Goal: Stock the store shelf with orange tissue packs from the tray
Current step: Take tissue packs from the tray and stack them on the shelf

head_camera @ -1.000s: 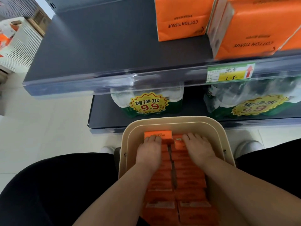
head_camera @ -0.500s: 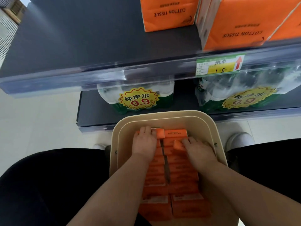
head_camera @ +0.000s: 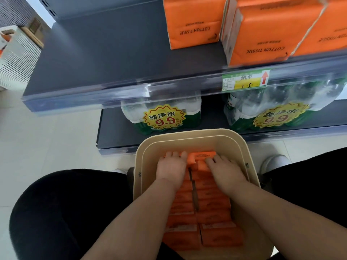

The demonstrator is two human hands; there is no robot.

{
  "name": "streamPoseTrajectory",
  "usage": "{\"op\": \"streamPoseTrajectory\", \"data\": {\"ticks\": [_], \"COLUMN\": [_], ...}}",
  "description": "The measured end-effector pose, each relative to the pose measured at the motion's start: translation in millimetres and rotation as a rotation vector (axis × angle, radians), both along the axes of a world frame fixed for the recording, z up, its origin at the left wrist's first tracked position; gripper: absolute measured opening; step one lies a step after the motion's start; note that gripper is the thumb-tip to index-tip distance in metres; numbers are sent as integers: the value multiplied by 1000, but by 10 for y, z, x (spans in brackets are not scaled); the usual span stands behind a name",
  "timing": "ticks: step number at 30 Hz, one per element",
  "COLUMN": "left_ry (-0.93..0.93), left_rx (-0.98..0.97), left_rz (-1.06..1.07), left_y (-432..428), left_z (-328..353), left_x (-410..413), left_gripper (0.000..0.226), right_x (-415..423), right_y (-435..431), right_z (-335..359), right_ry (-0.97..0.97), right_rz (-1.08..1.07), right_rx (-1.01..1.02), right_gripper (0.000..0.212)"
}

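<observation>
My left hand (head_camera: 171, 166) is curled over the far-left orange tissue packs (head_camera: 187, 209) in the tray (head_camera: 189, 135); grip not confirmed. Right hand (head_camera: 224, 168) presses a tilted pack (head_camera: 201, 164), hold likewise unclear. Risk: neighbouring packs are packed tight, so lifting may drag extras out or spill them before the shelf (head_camera: 112, 53).

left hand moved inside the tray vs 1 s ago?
Yes. The left hand has slid toward the tray's far wall and slightly left, its fingers now over the far-end tissue pack.
</observation>
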State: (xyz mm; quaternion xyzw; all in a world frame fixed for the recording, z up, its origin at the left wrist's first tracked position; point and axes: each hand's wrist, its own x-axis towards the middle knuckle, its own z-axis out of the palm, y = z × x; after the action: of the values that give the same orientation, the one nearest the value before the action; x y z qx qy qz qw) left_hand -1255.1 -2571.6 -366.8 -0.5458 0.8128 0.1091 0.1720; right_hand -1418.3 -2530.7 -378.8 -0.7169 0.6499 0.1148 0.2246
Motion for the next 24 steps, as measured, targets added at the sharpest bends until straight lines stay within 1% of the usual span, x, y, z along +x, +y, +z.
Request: {"op": "streamPoseTrajectory", "data": {"ticks": [3, 6, 8, 11, 14, 17, 21, 24], "left_ry": [74, 144, 210, 325, 411, 484, 510, 491], "left_rx": [-73, -154, -194, -281, -361, -429, -516, -512], "left_rz": [83, 144, 158, 164, 165, 178, 181, 181], "left_y": [50, 128, 201, 291, 290, 184, -43, -242], "left_z": [212, 443, 625, 953, 1360, 1811, 2299, 2552], "left_x": [46, 121, 173, 241, 275, 264, 176, 60], "left_gripper": [37, 39, 42, 41, 43, 47, 42, 39], "right_x": [61, 72, 53, 0, -99, -251, -392, -455], "right_y": [22, 82, 125, 166, 189, 162, 37, -60], "right_z": [224, 505, 699, 1030, 1403, 1777, 2184, 2326], "right_ry": [12, -11, -29, -56, -79, -75, 15, 55], "right_rz": [23, 23, 33, 35, -18, -43, -30, -33], "right_rx": [-128, -252, -321, -408, -514, -626, -705, -725], "right_gripper": [39, 37, 38, 45, 51, 51, 55, 53]}}
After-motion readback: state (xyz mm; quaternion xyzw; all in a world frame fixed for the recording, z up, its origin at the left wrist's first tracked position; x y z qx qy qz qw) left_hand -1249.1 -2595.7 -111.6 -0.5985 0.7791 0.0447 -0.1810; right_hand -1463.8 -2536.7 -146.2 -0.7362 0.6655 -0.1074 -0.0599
